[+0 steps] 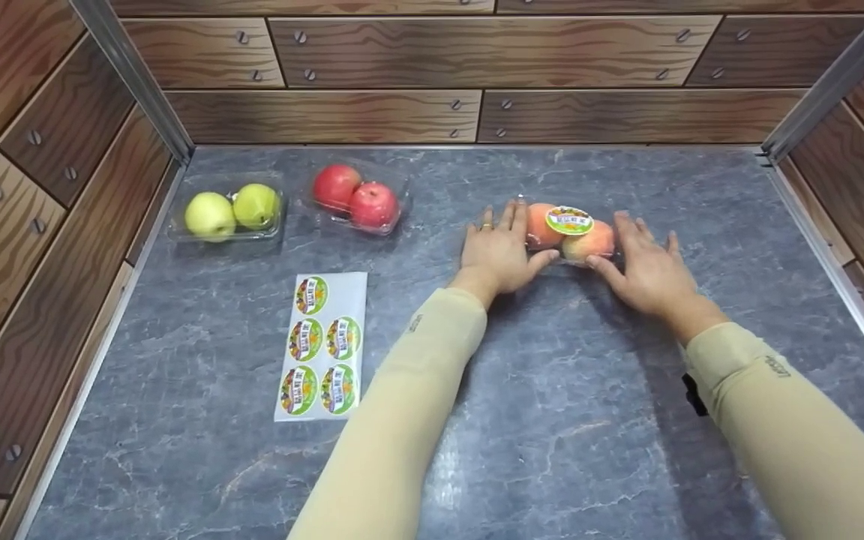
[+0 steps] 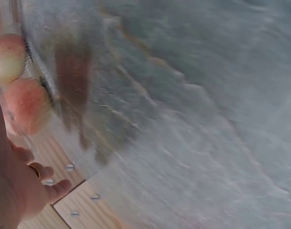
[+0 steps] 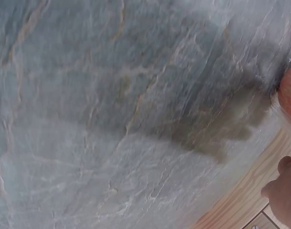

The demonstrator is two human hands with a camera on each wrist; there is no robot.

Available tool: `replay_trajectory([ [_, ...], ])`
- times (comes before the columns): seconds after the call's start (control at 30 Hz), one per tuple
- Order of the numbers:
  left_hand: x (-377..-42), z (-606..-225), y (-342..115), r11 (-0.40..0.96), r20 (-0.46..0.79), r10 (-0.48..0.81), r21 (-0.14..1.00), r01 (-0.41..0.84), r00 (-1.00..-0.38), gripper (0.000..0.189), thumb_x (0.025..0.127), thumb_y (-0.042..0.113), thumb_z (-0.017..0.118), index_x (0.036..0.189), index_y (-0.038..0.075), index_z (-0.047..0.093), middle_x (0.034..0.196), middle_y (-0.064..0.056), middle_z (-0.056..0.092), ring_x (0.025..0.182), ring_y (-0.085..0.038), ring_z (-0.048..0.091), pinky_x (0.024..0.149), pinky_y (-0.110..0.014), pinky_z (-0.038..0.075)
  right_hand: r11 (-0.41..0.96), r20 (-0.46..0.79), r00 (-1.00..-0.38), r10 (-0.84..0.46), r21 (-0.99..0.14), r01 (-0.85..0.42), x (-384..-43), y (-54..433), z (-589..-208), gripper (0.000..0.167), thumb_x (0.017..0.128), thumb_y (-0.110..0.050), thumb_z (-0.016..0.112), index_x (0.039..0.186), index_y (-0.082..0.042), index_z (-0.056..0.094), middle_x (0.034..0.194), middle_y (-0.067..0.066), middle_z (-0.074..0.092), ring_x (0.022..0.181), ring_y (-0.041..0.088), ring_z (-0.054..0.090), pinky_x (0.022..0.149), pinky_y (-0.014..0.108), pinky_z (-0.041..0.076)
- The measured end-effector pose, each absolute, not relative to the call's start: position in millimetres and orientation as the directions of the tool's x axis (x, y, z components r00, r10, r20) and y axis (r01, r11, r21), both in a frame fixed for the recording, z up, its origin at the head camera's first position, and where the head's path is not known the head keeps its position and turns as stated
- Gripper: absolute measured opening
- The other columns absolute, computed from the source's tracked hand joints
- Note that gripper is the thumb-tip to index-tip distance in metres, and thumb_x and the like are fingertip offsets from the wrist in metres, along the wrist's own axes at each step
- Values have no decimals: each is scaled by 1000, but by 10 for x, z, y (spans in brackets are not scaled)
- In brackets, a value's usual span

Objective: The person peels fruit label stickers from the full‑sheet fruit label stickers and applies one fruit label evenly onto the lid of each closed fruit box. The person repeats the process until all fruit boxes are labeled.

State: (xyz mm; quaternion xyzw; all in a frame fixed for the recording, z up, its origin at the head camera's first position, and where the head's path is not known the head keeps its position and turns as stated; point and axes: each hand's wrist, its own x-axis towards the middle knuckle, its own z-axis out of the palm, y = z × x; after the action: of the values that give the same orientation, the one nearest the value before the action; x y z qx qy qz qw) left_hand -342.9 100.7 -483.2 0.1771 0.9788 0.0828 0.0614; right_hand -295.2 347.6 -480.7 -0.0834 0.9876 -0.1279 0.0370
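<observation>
A clear plastic box with two peaches (image 1: 588, 246) in it sits right of centre in the head view, with a round fruit sticker (image 1: 569, 220) on its top. My left hand (image 1: 498, 253) rests at the box's left side, fingers extended and thumb by the front edge. On the opposite side, my right hand (image 1: 649, 268) lies with spread fingers and its thumb near the front corner. The left wrist view catches the peaches (image 2: 28, 105) beside the left hand (image 2: 24, 191). Only part of one peach (image 3: 289, 95) and the right hand (image 3: 283, 191) show in the right wrist view.
A white sticker sheet (image 1: 331, 300) bearing several round labels lies left of my left forearm. Behind it stand a clear box with two red apples (image 1: 373, 205) and another with two yellow-green fruits (image 1: 210, 215). Wood-patterned walls (image 1: 477, 52) border the grey marbled table (image 1: 177, 360).
</observation>
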Motion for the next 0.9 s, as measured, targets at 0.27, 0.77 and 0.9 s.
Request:
replay_trajectory([
  [0.27,-3456,-4761,1122,935,-51,318,183,304,-947,96,101,77,40,170,13,23,173,-5,30,158,-34,30,125,-57,28,956,-22,-982,-186,-233,-176,-3043,3484,-4756,95,109,-64,36,166,8,11,171,31,15,158,50,15,124,71,3],
  [0.77,-3493,-4772,1397,946,-42,284,173,273,-958,71,111,57,37,170,20,26,171,2,36,154,-28,39,123,-51,34,951,-123,-987,-100,-304,-59,-3200,3639,-4686,95,110,-62,36,165,9,6,170,33,11,157,54,8,120,75,-6],
  [0.9,-3532,-4761,1472,945,-78,274,204,254,-959,68,112,54,35,171,24,22,173,6,31,156,-29,35,124,-51,33,947,-126,-989,-73,-321,-29,-3223,3688,-4671,93,110,-59,38,165,9,5,170,34,11,157,54,8,120,76,-5],
])
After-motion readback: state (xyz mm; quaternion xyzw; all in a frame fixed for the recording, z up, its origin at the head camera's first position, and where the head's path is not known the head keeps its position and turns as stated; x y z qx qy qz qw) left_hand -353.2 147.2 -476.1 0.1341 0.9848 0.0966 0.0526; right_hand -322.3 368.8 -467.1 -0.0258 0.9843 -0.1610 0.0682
